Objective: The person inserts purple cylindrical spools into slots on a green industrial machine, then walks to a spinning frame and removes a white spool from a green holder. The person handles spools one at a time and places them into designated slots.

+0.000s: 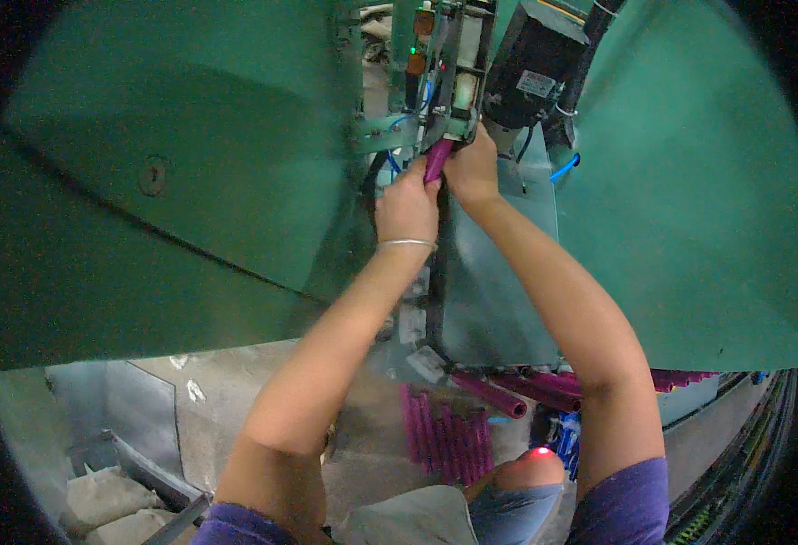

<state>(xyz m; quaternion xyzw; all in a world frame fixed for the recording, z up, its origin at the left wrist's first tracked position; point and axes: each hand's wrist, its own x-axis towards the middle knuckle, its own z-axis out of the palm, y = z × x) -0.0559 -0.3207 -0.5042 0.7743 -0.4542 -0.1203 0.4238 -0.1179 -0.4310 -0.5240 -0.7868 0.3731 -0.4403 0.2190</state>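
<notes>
The magenta tube (438,159) meets the machine (472,41), its long axis slanting forward and slightly right. The left hand (408,207) has fingers curled round its near end; the right hand (473,171) is beside it, fingertips hidden, grip unclear. A black motor (537,64) crowds the right; pale sacks (113,498) lie lower left.

readable text: none | 1 pale label (536,84) on black housing (533,53) | print apparently too blurred
</notes>
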